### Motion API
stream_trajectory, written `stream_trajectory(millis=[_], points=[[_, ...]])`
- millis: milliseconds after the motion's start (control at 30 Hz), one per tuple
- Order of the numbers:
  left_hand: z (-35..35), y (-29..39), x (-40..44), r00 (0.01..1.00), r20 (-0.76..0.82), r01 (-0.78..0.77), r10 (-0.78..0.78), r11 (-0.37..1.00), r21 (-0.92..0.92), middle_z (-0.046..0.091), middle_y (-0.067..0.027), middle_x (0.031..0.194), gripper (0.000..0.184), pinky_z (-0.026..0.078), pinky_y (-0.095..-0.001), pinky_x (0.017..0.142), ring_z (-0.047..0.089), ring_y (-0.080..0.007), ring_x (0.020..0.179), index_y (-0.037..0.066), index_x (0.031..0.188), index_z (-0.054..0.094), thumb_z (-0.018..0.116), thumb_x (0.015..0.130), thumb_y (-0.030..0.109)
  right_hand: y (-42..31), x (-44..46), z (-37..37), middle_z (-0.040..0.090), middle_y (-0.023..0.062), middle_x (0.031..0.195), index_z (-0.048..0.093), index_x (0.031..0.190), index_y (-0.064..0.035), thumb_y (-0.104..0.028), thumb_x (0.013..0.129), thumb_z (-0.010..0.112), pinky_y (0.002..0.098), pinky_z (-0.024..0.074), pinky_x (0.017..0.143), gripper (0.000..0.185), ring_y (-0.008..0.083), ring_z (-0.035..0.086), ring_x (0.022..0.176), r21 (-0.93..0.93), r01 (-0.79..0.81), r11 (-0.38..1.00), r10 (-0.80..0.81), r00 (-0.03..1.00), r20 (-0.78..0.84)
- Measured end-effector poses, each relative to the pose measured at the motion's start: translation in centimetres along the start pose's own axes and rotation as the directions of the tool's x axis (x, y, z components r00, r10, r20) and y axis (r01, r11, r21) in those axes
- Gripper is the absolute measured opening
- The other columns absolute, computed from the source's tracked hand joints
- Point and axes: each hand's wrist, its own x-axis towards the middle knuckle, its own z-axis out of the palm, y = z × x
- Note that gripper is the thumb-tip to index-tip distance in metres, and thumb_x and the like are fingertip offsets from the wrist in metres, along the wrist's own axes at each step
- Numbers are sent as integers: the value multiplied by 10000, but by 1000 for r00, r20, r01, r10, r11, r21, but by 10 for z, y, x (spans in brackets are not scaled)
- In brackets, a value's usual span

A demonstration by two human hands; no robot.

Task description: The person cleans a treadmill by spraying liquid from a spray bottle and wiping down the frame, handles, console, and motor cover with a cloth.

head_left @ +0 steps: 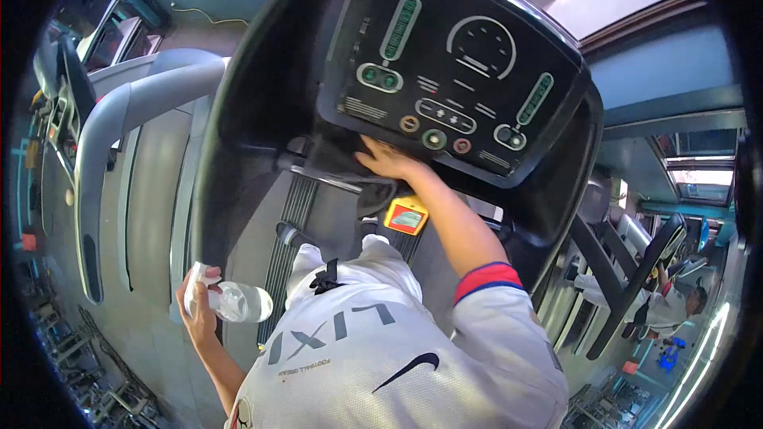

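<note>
My left hand point(200, 306) is closed round the white spray head of a clear spray bottle point(242, 303), which lies tilted sideways at the lower left. My right hand point(387, 160) reaches under the lower edge of a treadmill console point(453, 56), its visible fingers stretched out and apart on a dark surface. Dark cloth-like material point(377, 195) hangs just below that wrist; whether the palm presses on it is hidden. Below the hand is a yellow tag with a red and grey face point(406, 216).
The treadmill's black frame point(218, 167) surrounds the console. Another machine with a grey handrail point(111, 127) stands at the left. At the right are black machine arms point(628, 286) and a person in a white top point(666, 310), seemingly a reflection.
</note>
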Motion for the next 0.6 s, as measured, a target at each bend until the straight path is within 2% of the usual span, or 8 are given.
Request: stream_trajectory(millis=[33,67,100,167,300,367,500,600], points=[[14,4,0,998,52,-30,30,1000,-8,700,-146,1007,526,508,-307,705,625,-166,788,-62,1159,619,628,983,433,6,-42,-20,191,203,1645,330,1549,-59,-540,1002,421,414,124,1250,735,346,161,1530,123,-37,992,42,998,-40],[27,8,1,993,99,-64,66,998,-20,696,-143,1006,539,508,-306,699,624,-168,786,-60,1133,635,615,985,458,24,-77,-37,217,187,1642,341,1551,-76,-534,1009,395,414,119,1251,712,327,167,1531,243,-253,936,221,963,151],[38,16,-4,996,84,-49,41,994,93,672,-129,965,632,513,-311,680,622,-174,788,-48,1019,668,586,956,575,109,-107,-8,249,171,1636,332,1557,-81,-499,1001,426,408,138,1249,702,307,199,1526,157,-109,982,107,994,20],[63,37,0,971,221,-118,90,986,121,656,-122,933,681,512,-309,667,620,-175,784,-42,980,664,578,930,631,167,-180,-16,331,166,1606,382,1532,-80,-437,977,483,372,248,1215,667,308,309,1484,188,-458,869,453,889,69],[102,51,-4,967,187,-201,174,970,138,632,-112,883,732,511,-304,650,613,-177,775,-45,913,648,564,906,682,214,-286,-11,353,251,1561,417,1496,-46,-472,942,536,471,221,1204,710,414,264,1472,-342,-489,803,406,867,-288],[108,52,-13,970,140,-216,199,970,114,620,-119,871,710,524,-332,701,617,-197,805,-51,902,637,552,928,654,224,-274,6,327,261,1571,394,1507,-47,-452,932,548,506,193,1212,720,439,230,1479,-277,-380,883,317,916,-245],[106,43,-29,965,3,-260,261,961,90,613,-128,870,712,508,-367,765,620,-228,841,-56,883,620,527,948,647,170,-184,10,404,235,1537,451,1472,-34,-378,1017,446,402,293,1193,570,342,371,1444,-165,-106,981,97,993,-61],[100,30,-48,956,-117,-264,271,962,72,610,-131,874,722,494,-372,779,618,-239,848,-59,872,612,510,957,651,94,-97,-7,352,218,1575,405,1498,-8,-530,1013,423,416,249,1212,713,338,312,1478,152,-51,987,39,996,76]])
